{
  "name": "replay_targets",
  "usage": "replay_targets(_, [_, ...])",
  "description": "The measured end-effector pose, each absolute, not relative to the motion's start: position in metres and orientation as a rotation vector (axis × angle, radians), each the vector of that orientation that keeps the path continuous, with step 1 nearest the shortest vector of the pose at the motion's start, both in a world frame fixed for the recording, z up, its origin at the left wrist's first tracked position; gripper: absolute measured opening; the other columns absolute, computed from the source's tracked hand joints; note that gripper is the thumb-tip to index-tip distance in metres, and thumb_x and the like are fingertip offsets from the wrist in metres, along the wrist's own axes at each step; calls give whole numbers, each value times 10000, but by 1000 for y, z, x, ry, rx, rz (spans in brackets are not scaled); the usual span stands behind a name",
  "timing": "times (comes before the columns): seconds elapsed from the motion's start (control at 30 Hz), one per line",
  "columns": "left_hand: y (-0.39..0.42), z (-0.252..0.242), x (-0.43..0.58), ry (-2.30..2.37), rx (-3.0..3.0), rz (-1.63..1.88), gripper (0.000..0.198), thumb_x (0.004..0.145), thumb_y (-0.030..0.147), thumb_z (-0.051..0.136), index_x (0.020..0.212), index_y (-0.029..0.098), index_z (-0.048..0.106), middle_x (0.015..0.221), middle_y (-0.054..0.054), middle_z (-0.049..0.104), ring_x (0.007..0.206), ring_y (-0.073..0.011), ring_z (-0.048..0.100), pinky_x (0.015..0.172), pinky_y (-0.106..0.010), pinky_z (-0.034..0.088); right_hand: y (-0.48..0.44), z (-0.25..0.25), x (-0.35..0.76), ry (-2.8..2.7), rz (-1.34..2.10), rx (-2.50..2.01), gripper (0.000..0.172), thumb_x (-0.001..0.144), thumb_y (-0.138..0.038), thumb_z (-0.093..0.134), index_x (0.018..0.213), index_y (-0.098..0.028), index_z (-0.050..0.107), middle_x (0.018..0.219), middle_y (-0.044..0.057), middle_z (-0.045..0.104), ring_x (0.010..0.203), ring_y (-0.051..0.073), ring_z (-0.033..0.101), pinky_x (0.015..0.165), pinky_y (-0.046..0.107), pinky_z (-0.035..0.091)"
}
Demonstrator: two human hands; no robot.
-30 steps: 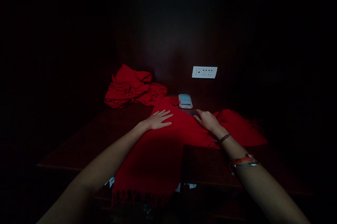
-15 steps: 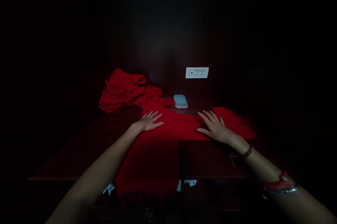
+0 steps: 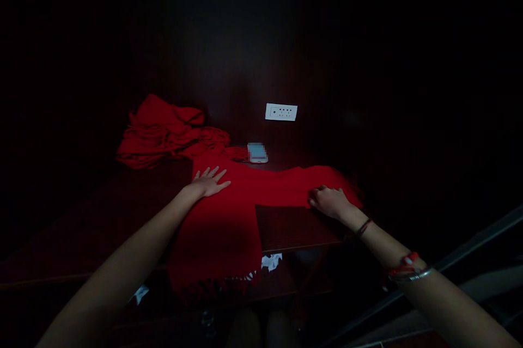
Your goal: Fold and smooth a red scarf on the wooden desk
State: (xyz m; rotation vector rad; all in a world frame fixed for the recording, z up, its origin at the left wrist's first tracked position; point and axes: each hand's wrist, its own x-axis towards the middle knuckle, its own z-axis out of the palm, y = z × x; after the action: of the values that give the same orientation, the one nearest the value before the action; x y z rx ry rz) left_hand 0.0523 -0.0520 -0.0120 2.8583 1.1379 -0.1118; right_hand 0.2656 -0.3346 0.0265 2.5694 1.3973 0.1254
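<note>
A red fringed scarf (image 3: 224, 223) lies in an L shape on the dark wooden table. One part hangs over the front edge and the other runs to the right. My left hand (image 3: 209, 182) rests flat on its upper left corner, fingers spread. On the right-hand part, my right hand (image 3: 330, 201) has its fingers curled in on the cloth, close to the lower edge. The fingertips of that hand are hidden beneath it.
A heap of red fringed cloth (image 3: 163, 133) sits at the back left. Beside it lies a phone (image 3: 257, 153) with a blurred screen. A white wall socket (image 3: 281, 112) is above. White scraps (image 3: 272, 262) show below the table edge (image 3: 302, 248).
My right hand has gone from spread fingers to curled fingers on the scarf. The scarf's right part looks flatter and straighter. My left hand stays flat; the view has turned slightly right.
</note>
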Motion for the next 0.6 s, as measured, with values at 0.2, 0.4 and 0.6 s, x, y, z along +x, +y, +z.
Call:
replay_targets(0.2, [-51,-13,53,1079,2903,-52,689,704,657,157,1282,282,130,1356,-42,65,1218,-275,40,942,-488,75,-299,53,251,1437,64,2620,431,783,-439,324,1029,-156,537,1068,158,512,977,302,452,801,514,265])
replay_targets(0.4, [-64,-10,54,637,2972,-35,614,731,635,139,1269,340,123,1358,11,51,1225,-227,4,960,-437,72,-238,28,224,2120,-94,2528,610,760,-587,195,1286,-282,140,1354,21,134,1214,272,80,917,516,159])
replay_targets(0.6, [-65,-7,55,672,2934,-129,764,634,723,214,1276,323,104,1354,6,17,1216,-276,-14,957,-443,73,-227,-2,222,2084,-306,2398,586,753,-608,78,1273,-343,125,1359,-31,77,1223,254,27,927,545,33])
